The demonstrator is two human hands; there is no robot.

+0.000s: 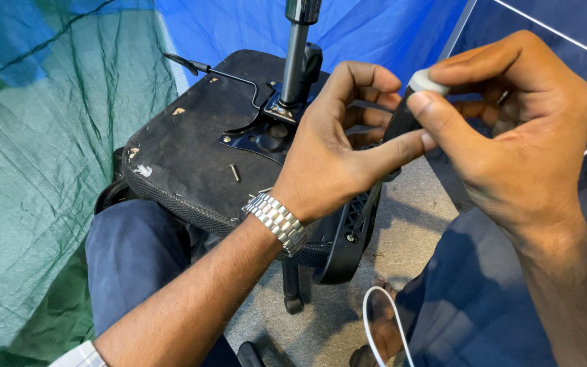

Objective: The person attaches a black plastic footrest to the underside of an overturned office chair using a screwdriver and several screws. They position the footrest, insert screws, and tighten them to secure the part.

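Both hands pinch a small black tool with a white cap [421, 88] above the upturned chair seat [191, 143]: left hand [331, 153] steadies its shaft, right hand [511, 129] grips the cap. Best kept firm and steady, clear of the loose screw [234, 172].

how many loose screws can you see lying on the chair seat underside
1. A single loose screw lies on the black seat underside, just left of the left hand and below the metal bracket. The hands may hide others.
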